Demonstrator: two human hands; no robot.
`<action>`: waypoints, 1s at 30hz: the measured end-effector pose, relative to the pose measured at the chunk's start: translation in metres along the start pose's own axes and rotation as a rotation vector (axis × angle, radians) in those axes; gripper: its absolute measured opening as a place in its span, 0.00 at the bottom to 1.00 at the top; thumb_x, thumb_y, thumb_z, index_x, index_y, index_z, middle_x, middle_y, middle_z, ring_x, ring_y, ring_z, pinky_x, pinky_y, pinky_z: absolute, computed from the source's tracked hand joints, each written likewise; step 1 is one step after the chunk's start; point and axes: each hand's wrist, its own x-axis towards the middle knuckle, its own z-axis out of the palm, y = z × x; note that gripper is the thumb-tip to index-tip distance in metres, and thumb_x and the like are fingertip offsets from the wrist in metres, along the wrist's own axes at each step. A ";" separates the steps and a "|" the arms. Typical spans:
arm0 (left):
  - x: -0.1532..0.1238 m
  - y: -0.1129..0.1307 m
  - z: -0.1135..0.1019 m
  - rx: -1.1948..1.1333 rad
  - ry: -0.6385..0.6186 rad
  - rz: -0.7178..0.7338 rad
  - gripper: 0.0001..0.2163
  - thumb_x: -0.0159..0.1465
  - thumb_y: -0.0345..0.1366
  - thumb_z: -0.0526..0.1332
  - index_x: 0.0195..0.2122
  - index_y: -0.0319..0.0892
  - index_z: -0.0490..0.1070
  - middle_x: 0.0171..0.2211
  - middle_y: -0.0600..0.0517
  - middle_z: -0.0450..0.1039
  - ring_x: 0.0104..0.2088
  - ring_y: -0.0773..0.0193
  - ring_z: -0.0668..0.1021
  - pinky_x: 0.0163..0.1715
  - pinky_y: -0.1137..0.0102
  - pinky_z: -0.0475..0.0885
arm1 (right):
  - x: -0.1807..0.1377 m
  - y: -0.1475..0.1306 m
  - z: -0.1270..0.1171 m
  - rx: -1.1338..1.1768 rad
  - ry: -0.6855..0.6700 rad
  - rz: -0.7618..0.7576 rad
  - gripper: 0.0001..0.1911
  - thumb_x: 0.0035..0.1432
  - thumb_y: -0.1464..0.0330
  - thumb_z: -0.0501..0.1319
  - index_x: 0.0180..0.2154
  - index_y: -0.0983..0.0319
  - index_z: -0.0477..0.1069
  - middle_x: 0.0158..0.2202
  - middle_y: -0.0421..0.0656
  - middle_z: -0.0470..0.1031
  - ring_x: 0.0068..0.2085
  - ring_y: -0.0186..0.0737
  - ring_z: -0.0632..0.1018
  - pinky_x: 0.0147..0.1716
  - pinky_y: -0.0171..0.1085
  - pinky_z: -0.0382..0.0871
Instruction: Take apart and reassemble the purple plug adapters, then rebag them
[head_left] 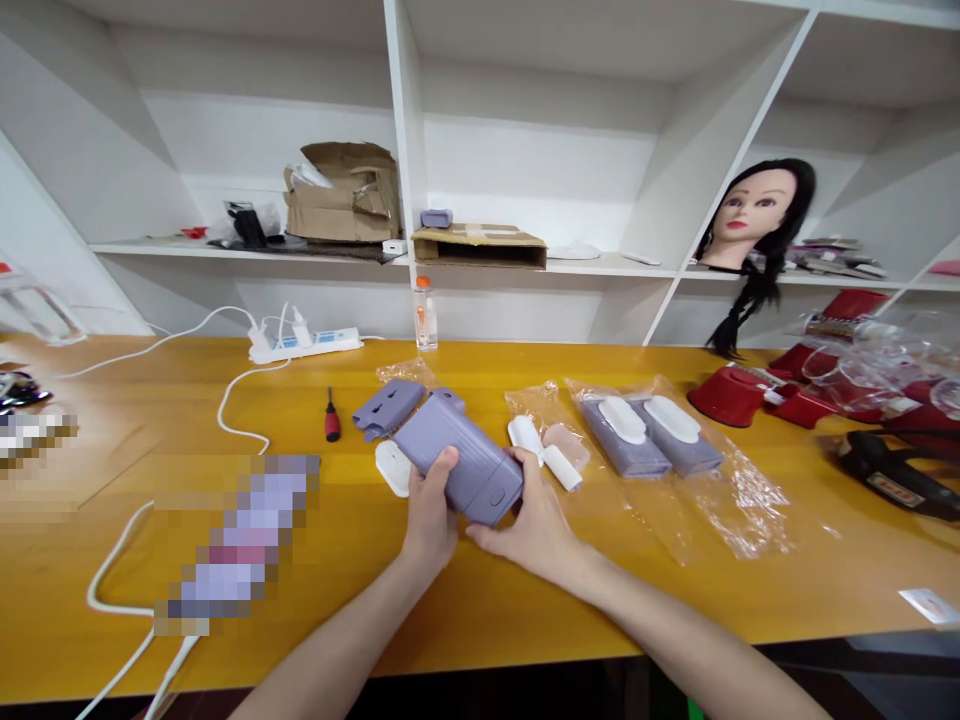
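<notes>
Both my hands hold a purple plastic device (459, 452) just above the yellow table (525, 590). My left hand (429, 512) grips its near left side with the thumb on top. My right hand (531, 522) wraps its near right end. Under and behind it lie a flat purple part (388, 406) and a white oval piece (393, 468). To the right sit two white rollers (541, 450) and a pink piece (568, 442) on a clear bag.
Two bagged purple units with white caps (649, 432) lie right of centre. A red-handled screwdriver (331, 416), a power strip (304, 343) with white cables and a small bottle (425, 312) stand farther back. Red items (731, 394) crowd the right. Shelves hold cardboard boxes (341, 190) and a mannequin head (754, 215).
</notes>
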 end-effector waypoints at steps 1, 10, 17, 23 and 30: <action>-0.001 -0.001 0.000 -0.002 0.005 0.010 0.22 0.53 0.40 0.62 0.50 0.44 0.64 0.39 0.49 0.74 0.41 0.60 0.75 0.41 0.67 0.70 | 0.001 0.001 0.000 0.002 -0.004 -0.004 0.44 0.32 0.62 0.69 0.50 0.57 0.49 0.45 0.47 0.65 0.46 0.49 0.69 0.41 0.48 0.66; 0.001 0.004 0.005 -0.060 0.137 -0.098 0.20 0.52 0.43 0.64 0.45 0.45 0.67 0.39 0.50 0.73 0.37 0.60 0.76 0.37 0.66 0.72 | 0.004 0.000 0.002 0.015 -0.023 -0.068 0.40 0.35 0.63 0.68 0.48 0.58 0.51 0.44 0.46 0.65 0.44 0.45 0.70 0.40 0.45 0.66; 0.006 0.015 0.008 -0.008 0.078 0.056 0.18 0.52 0.41 0.64 0.45 0.46 0.67 0.39 0.51 0.74 0.38 0.62 0.76 0.41 0.66 0.70 | 0.008 0.007 0.004 -0.066 -0.012 -0.096 0.54 0.29 0.56 0.70 0.56 0.58 0.46 0.56 0.52 0.55 0.55 0.54 0.63 0.48 0.52 0.61; 0.006 0.016 0.006 -0.019 0.020 0.045 0.21 0.50 0.39 0.65 0.46 0.44 0.66 0.38 0.49 0.75 0.41 0.59 0.76 0.43 0.64 0.68 | 0.009 0.003 -0.001 0.007 -0.060 0.004 0.46 0.30 0.58 0.71 0.52 0.58 0.54 0.42 0.46 0.69 0.43 0.50 0.72 0.39 0.47 0.66; 0.006 0.017 0.000 0.018 -0.059 0.075 0.20 0.51 0.36 0.64 0.46 0.44 0.66 0.36 0.52 0.74 0.36 0.63 0.76 0.38 0.68 0.69 | 0.022 0.006 -0.013 0.646 -0.521 0.307 0.20 0.42 0.65 0.64 0.39 0.64 0.64 0.27 0.40 0.73 0.25 0.34 0.75 0.24 0.32 0.63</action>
